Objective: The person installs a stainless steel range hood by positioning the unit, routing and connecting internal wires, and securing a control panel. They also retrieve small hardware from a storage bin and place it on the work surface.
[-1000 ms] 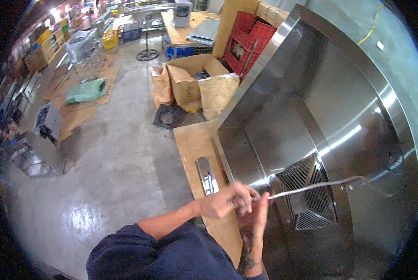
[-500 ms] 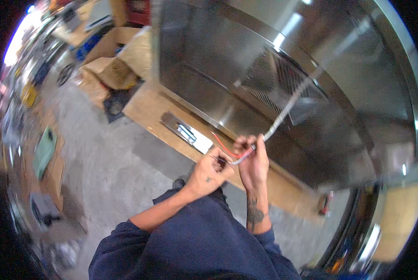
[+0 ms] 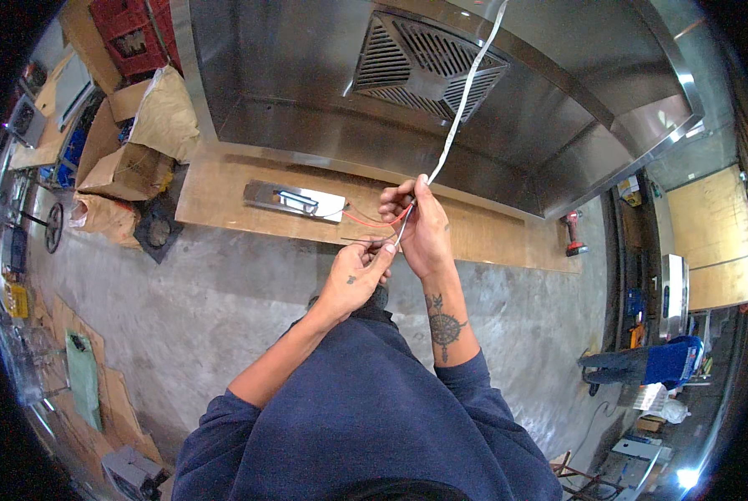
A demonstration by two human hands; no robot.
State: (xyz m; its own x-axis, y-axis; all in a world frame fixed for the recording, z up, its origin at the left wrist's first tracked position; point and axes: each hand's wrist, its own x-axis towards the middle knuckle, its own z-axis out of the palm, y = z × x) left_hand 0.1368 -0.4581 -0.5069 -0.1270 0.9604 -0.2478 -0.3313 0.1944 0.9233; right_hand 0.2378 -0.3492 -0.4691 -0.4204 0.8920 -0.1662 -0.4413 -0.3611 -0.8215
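Note:
A white sleeved cable (image 3: 460, 108) runs down across a steel hood (image 3: 307, 125) to my hands. My right hand (image 3: 424, 230) pinches it near its lower end, thumb and fingertips closed. From there, thin wires fan out, among them a red wire (image 3: 366, 223), a dark one and a white one. Just below and to the left, my left hand (image 3: 359, 271) is closed with thumb and finger on the white wire (image 3: 402, 230). The dark wire sticks out to the left above its fingers. Past the hands, a steel plate with a handle-like bar (image 3: 295, 200) lies on a wooden board (image 3: 215, 196).
A slotted vent grille (image 3: 428, 71) sits inside the hood. At the board's right end stands a red cordless drill (image 3: 574, 234). Cardboard boxes (image 3: 128, 167) and a red crate (image 3: 136, 42) are at the far left. A person in blue (image 3: 670, 363) is off to the right.
My view has turned and levelled, so the hood and board now lie straighter ahead. Both hands still hold the cable and wires; the wires are now spread apart between them.

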